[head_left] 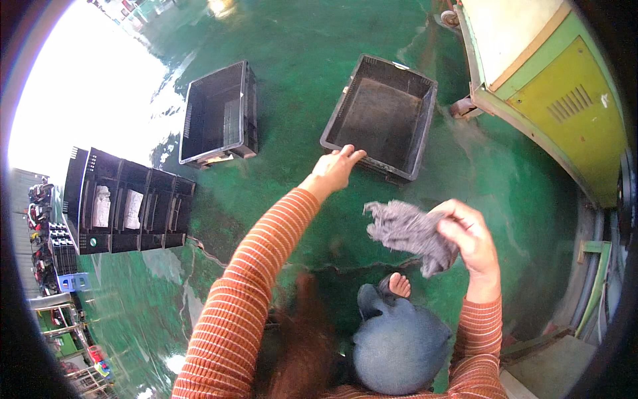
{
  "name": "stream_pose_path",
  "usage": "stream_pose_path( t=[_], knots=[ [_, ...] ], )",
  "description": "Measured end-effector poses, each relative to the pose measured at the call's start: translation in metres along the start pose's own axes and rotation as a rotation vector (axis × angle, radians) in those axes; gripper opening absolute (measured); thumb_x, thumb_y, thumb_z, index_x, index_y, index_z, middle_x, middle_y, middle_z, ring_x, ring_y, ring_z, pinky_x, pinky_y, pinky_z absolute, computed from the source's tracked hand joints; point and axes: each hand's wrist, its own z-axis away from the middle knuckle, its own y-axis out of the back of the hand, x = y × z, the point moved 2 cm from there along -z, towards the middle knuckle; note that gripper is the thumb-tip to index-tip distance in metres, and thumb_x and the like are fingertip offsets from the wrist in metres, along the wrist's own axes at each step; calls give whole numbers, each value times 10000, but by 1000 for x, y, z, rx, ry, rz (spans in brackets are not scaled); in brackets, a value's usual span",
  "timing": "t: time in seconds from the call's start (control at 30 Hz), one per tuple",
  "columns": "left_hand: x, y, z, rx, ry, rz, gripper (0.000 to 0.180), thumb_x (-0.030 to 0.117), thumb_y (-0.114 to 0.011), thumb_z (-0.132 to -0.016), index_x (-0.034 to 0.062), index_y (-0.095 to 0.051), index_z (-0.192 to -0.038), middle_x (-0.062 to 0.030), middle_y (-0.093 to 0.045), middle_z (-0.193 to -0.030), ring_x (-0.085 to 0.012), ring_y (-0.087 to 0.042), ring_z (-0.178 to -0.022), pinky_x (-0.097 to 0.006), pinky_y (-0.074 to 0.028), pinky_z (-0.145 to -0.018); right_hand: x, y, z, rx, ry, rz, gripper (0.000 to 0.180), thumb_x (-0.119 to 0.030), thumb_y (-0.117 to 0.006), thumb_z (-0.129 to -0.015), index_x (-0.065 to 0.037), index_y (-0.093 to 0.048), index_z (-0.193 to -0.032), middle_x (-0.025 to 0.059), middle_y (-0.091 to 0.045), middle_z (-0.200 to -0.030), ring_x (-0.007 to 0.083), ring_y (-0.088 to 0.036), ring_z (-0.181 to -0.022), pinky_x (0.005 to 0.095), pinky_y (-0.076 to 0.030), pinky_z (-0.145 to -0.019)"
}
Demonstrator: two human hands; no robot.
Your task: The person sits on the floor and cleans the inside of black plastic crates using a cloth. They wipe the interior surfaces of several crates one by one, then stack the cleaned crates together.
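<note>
My left hand (pixel 334 169) grips the near rim of a black plastic crate (pixel 381 110), close to its near left corner. The crate's inside shows bare, with a dusty, scuffed bottom. In my right hand (pixel 467 234) hangs a crumpled grey rag (pixel 412 233), pinched between thumb and fingers. The rag is to the right of the crate's near side and apart from it. Below my hands, my bent knee (pixel 401 349) in blue trousers and part of my foot (pixel 399 284) are visible.
A second black crate (pixel 251 120) stands on the green floor to the left. Farther left is a stack of black crates (pixel 149 241) with white papers on them. A green and yellow machine cabinet (pixel 565 106) on casters rises at the right. Bright light washes out the upper left.
</note>
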Motion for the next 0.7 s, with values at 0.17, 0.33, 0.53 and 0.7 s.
stream_pose_path(
  t=[0.17, 0.33, 0.53, 0.7],
  knots=[
    [-44, 14, 78, -11, 216, 209, 385, -28, -473, -694, 117, -568, -1038, -108, -539, -1103, -331, -572, -966, -404, -471, -822, -25, 30, 4, 283, 107, -179, 123, -91, -533, -839, -9, -569, -924, -4, -578, -866, 76, -511, -815, 218, -389, -762],
    [-91, 12, 222, 126, 478, 279, 326, -51, -461, -688, 72, -580, -965, -150, -569, -1013, -360, -553, -975, -412, -453, -842, -35, -6, -63, 271, 262, 491, 128, -108, -525, -884, -19, -571, -962, -11, -582, -880, 76, -522, -826, 230, -415, -773],
    [-105, -19, 289, 772, 890, 383, 782, 217, -661, -794, -2, -191, -1380, -255, -368, -1307, -367, -389, -1221, -405, -308, -1026, -26, -159, -147, -266, 410, 581, 209, -137, -561, -846, -21, -576, -1019, 78, -605, -977, 165, -574, -864, 269, -441, -807],
    [-113, -61, 285, 813, 958, 732, 801, 224, -612, -818, 39, -108, -1413, -290, -401, -1298, -377, -427, -1204, -386, -339, -1010, 139, -240, -164, -734, 561, 1198, 486, -281, -591, -822, -43, -450, -1221, 215, -407, -1268, 387, -499, -1079, 453, -435, -906]
  ],
)
